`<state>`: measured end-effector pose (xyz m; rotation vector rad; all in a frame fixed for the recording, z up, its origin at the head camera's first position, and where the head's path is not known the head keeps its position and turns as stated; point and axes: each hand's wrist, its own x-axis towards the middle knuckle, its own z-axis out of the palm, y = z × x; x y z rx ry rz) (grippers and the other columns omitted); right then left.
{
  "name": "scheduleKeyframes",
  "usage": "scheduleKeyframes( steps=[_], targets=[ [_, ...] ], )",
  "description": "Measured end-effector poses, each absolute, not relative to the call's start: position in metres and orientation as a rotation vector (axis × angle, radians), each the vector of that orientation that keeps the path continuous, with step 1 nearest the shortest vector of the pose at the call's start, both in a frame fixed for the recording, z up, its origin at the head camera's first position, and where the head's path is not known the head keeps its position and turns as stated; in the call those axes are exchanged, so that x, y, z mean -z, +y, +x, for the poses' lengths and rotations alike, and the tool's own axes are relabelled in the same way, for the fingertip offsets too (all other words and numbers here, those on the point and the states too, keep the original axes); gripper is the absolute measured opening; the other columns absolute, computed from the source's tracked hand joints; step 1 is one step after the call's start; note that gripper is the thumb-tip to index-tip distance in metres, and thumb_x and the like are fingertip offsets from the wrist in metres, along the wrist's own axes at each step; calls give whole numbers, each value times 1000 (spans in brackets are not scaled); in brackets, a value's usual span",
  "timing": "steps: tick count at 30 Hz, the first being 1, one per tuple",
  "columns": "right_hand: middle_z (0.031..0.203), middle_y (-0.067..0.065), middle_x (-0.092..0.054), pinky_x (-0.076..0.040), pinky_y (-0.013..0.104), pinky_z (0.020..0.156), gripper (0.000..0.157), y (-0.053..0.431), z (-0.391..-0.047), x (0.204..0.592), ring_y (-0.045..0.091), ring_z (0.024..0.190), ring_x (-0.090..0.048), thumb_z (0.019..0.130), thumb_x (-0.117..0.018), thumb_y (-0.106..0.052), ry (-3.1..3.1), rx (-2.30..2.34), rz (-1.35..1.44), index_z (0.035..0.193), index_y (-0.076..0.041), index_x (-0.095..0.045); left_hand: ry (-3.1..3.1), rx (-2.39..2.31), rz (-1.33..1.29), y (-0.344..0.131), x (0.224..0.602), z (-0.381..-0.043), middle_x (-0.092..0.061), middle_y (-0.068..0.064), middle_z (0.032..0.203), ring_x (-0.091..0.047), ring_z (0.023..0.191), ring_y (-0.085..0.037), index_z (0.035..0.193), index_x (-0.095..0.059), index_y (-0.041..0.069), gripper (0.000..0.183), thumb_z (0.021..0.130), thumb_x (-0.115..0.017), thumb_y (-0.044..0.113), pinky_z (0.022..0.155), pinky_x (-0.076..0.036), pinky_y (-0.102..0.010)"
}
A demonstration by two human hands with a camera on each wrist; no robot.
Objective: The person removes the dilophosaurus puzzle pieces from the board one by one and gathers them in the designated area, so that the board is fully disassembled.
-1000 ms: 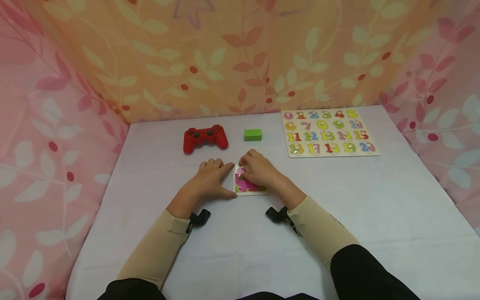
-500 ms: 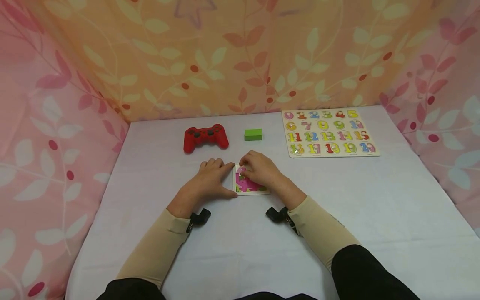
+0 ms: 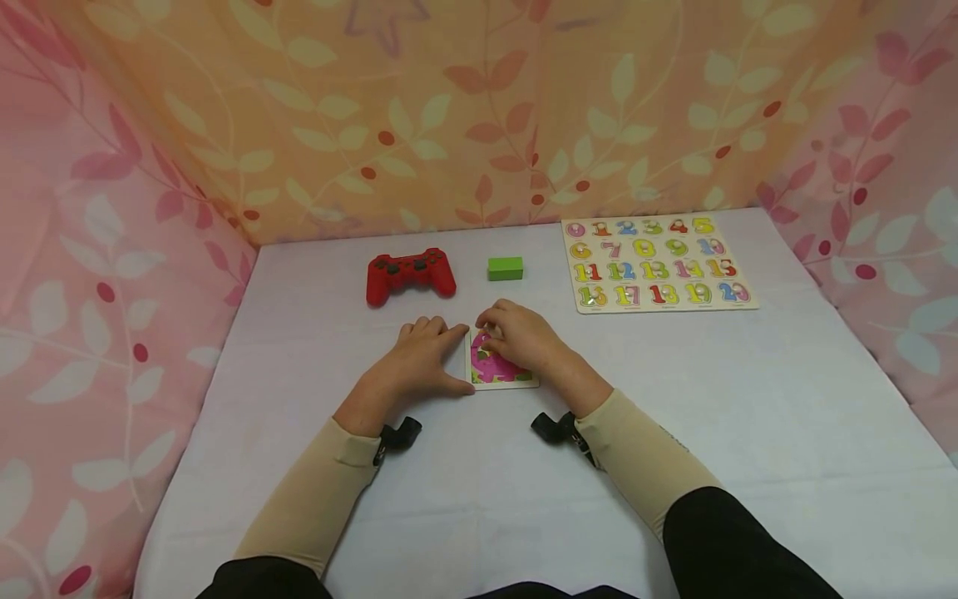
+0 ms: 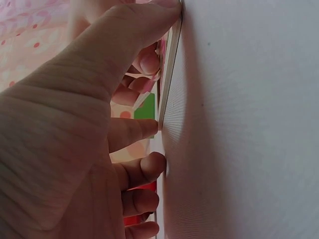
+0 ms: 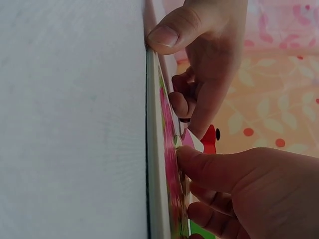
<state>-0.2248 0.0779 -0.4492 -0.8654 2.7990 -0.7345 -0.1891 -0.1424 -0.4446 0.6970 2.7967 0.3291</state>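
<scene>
A small square jigsaw puzzle board [image 3: 505, 386] with a pink and green picture lies flat on the white table in front of me. My left hand [image 3: 419, 358] spans its left side, the thumb touching the near corner and the straight index finger the far one. My right hand [image 3: 521, 339] is over the board's upper right part and hides much of the picture. Between its thumb and fingers it pinches a pink and white puzzle piece [image 5: 192, 139], which stands tilted up from the board in both wrist views.
Beyond the left hand lies a red game controller [image 3: 411, 276]. A green block [image 3: 505, 269] sits behind the puzzle board. A number puzzle board [image 3: 662, 305] is at the back right. Patterned cloth walls [image 3: 479, 116] enclose the table's back and sides.
</scene>
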Motion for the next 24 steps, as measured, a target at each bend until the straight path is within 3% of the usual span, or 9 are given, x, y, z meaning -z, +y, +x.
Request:
scheduleKeyframes(
  steps=[7, 16, 24],
  targets=[
    [120, 5, -61, -48, 38, 100, 36, 78, -227, 448, 20, 106, -58, 92, -76, -21, 2767, 712, -846, 126, -10, -71, 2800, -324, 701, -143, 447, -191, -50, -5, 127, -40, 121, -23, 156, -45, 19, 103, 73, -80, 69, 103, -32, -46],
    [116, 2, -60, -50, 36, 92, 43, 79, -226, 448, 17, 100, -58, 86, -78, -24, 2794, 708, -856, 126, -12, -73, 2793, -319, 697, -143, 445, -190, -50, -6, 127, -41, 121, -24, 157, -44, 19, 104, 74, -79, 70, 103, -32, -46],
    [114, -3, -59, -51, 35, 85, 41, 84, -212, 413, 20, 100, -60, 86, -78, -24, 2779, 853, -880, 126, -15, -73, 2777, -339, 675, -142, 444, -190, -50, -8, 131, -40, 123, -25, 157, -44, 18, 104, 73, -81, 67, 105, -32, -49]
  ],
)
